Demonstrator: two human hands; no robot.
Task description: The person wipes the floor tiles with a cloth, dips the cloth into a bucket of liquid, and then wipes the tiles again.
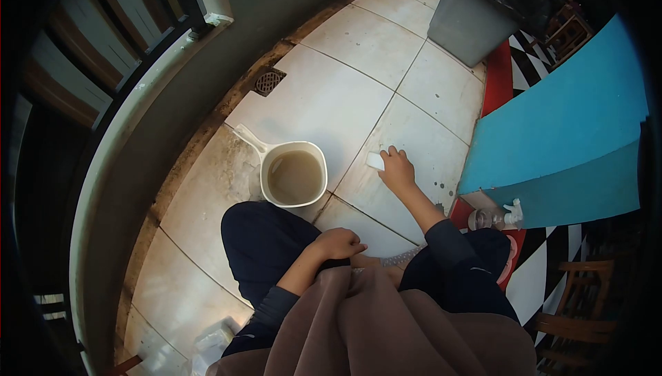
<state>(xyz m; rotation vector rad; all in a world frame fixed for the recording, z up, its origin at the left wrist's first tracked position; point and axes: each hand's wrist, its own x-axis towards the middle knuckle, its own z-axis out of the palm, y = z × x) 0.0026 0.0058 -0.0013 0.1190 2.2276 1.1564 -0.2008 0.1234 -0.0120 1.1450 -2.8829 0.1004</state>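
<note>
The right hand [397,167] grips a small, white, rectangular block [374,161] on white floor tiles [345,86], right of a cream plastic dipper [293,205]. The loosely closed left hand [338,243] rests nearer the body.

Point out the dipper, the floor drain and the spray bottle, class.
Dipper [252,140], head view, on its handle.
Floor drain [268,82], head view, on its grate.
Spray bottle [514,213], head view, on its white trigger head.

Tiled porch with floor drain [268,82]
</note>
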